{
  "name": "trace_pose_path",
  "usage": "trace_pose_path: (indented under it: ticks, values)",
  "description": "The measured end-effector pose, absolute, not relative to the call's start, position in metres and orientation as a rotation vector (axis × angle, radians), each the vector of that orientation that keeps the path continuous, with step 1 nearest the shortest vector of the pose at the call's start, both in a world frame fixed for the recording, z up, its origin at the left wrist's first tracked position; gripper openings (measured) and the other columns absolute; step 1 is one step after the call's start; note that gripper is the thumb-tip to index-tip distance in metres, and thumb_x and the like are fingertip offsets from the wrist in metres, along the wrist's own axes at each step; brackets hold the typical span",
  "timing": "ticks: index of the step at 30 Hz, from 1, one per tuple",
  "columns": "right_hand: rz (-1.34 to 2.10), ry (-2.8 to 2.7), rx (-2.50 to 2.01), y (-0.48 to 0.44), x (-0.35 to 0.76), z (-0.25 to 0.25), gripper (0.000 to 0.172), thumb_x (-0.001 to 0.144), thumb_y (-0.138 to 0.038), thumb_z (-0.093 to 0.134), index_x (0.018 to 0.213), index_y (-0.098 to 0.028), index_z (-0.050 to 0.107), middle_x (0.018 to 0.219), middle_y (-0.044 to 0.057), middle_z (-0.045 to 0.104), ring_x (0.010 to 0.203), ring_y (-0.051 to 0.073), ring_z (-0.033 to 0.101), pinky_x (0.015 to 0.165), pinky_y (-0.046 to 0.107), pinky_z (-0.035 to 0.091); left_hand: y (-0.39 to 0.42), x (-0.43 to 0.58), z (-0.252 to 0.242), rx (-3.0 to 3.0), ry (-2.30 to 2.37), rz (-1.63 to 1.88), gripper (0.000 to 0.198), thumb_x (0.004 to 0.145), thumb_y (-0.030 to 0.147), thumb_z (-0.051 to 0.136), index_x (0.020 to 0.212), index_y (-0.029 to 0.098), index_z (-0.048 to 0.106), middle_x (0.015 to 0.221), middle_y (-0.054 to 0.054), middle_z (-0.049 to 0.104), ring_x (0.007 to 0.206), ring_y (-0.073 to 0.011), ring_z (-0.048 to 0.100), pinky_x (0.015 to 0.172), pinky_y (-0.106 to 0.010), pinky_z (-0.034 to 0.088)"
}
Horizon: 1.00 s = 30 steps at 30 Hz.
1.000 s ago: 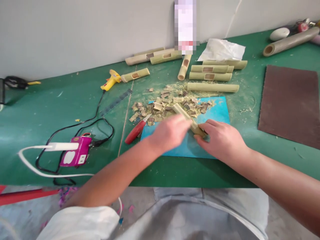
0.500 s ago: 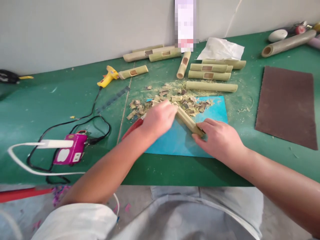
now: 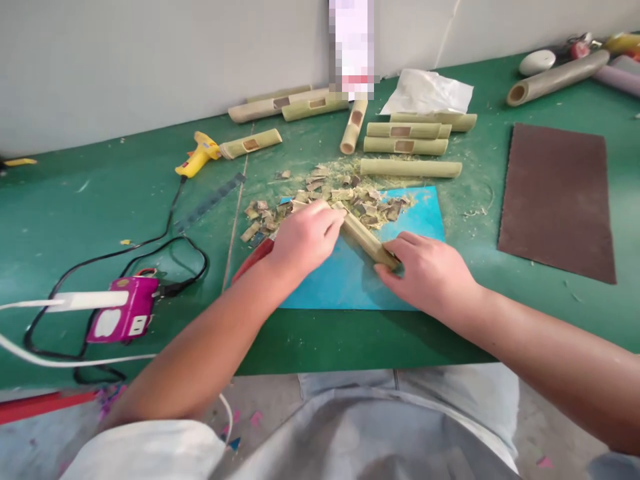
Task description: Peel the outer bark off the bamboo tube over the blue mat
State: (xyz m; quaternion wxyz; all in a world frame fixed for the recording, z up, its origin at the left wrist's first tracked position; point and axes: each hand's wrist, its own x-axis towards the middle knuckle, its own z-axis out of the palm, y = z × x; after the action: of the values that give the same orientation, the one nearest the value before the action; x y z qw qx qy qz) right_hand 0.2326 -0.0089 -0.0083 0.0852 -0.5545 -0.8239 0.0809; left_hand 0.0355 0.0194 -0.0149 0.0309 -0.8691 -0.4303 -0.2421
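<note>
A pale green bamboo tube point(image 3: 366, 235) lies slantwise over a blue mat point(image 3: 320, 283), its far end to the left. My left hand point(image 3: 309, 232) is closed around that far end. Around the near end, the fingers and thumb of my right hand point(image 3: 425, 269) are wrapped. Bamboo chips point(image 3: 369, 212) and sawdust are heaped just behind the hands, partly on the mat. Beside my left wrist shows a red object point(image 3: 253, 259), mostly covered by the forearm, so its kind is unclear.
Several bamboo tubes point(image 3: 411, 168), some with cut openings, lie behind the chips. A yellow glue gun point(image 3: 199, 155) rests at the left, its cord running to a magenta power adapter point(image 3: 123, 310). A brown sheet point(image 3: 556, 200) lies at the right, and a white paper point(image 3: 427, 92) at the back.
The whole view has shifted, so the table's things appear farther left. Both hands keep their hold on the bamboo tube, with little visible change in its position on the mat.
</note>
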Motion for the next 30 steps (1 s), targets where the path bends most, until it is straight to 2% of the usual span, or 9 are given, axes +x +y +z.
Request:
trace_pose_path:
  ticks: [1,5,9,13,17,21,24,26,30]
  values:
    - [0.246,-2.461,-1.656,-0.009,0.232,-0.008,0.019,0.083,-0.032,0.053,0.081,-0.017,0.065,0.079,0.003,0.062,0.067,0.015,0.054,0.059,0.029,0.030,0.019,0.036,-0.016,-2.698,-1.286,-0.756,0.032,0.098,0.023,0.042,0.084,0.014,0.068,0.072,-0.005,0.058,0.066,-0.0133,0.054,0.060,-0.024,0.042]
    - [0.290,-2.470,-1.657,-0.009,0.233,-0.007,0.018,0.083,-0.029,0.053,0.082,-0.017,0.066,0.080,0.003,0.063,0.068,0.014,0.054,0.058,0.029,0.030,0.021,0.034,-0.021,-2.962,-1.055,-0.722,0.027,0.098,0.023,0.043,0.099,0.015,0.068,0.078,-0.004,0.063,0.070,-0.0129,0.057,0.063,-0.023,0.045]
    - [0.261,-2.455,-1.661,-0.009,0.234,-0.007,0.021,0.084,-0.032,0.052,0.083,-0.017,0.067,0.080,0.004,0.063,0.067,0.015,0.054,0.059,0.029,0.030,0.027,0.030,-0.022,-2.691,-1.355,-0.846,0.029,0.098,0.026,0.044,0.091,0.014,0.069,0.077,-0.005,0.062,0.069,-0.0136,0.058,0.063,-0.024,0.045]
    - [0.251,-2.475,-1.637,-0.010,0.234,-0.009,0.021,0.084,-0.032,0.052,0.083,-0.017,0.066,0.078,0.003,0.062,0.066,0.015,0.054,0.058,0.029,0.030,0.027,0.029,-0.022,-2.911,-1.073,-0.684,0.027,0.098,0.025,0.043,0.097,0.016,0.069,0.079,-0.004,0.063,0.069,-0.0122,0.057,0.062,-0.022,0.044]
    - [0.244,-2.445,-1.654,-0.009,0.234,-0.009,0.021,0.084,-0.034,0.053,0.083,-0.017,0.066,0.080,0.003,0.063,0.066,0.015,0.054,0.057,0.029,0.030,0.029,0.030,-0.022,-2.596,-1.346,-0.845,0.032,0.099,0.027,0.043,0.085,0.013,0.069,0.072,-0.005,0.059,0.067,-0.0138,0.055,0.060,-0.024,0.042]
    - [0.268,-2.458,-1.647,-0.009,0.234,-0.010,0.019,0.082,-0.031,0.054,0.083,-0.018,0.066,0.078,0.004,0.063,0.066,0.015,0.054,0.057,0.029,0.030,0.030,0.033,-0.024,-2.878,-1.117,-0.728,0.029,0.099,0.029,0.043,0.093,0.017,0.068,0.075,-0.004,0.060,0.069,-0.0130,0.056,0.063,-0.024,0.043]
    - [0.242,-2.447,-1.642,-0.010,0.235,-0.010,0.021,0.084,-0.033,0.052,0.083,-0.018,0.066,0.080,0.004,0.063,0.066,0.015,0.054,0.058,0.029,0.030,0.043,0.026,-0.026,-2.569,-1.399,-0.842,0.035,0.098,0.027,0.044,0.073,0.015,0.065,0.069,-0.004,0.057,0.065,-0.0134,0.052,0.061,-0.025,0.042]
    - [0.227,-2.452,-1.645,-0.011,0.235,-0.010,0.020,0.084,-0.034,0.052,0.079,-0.018,0.064,0.077,0.003,0.061,0.064,0.014,0.052,0.057,0.029,0.029,0.052,0.019,-0.027,-2.528,-1.455,-0.799,0.037,0.097,0.024,0.044,0.067,0.015,0.063,0.068,-0.004,0.056,0.064,-0.0135,0.053,0.060,-0.025,0.042]
    - [0.229,-2.474,-1.654,-0.013,0.235,-0.009,0.021,0.083,-0.034,0.053,0.071,-0.018,0.060,0.071,0.002,0.058,0.059,0.012,0.047,0.055,0.029,0.027,0.056,0.010,-0.026,-2.567,-1.435,-0.838,0.028,0.096,0.022,0.046,0.080,0.015,0.068,0.076,-0.005,0.064,0.072,-0.0141,0.059,0.068,-0.025,0.047]
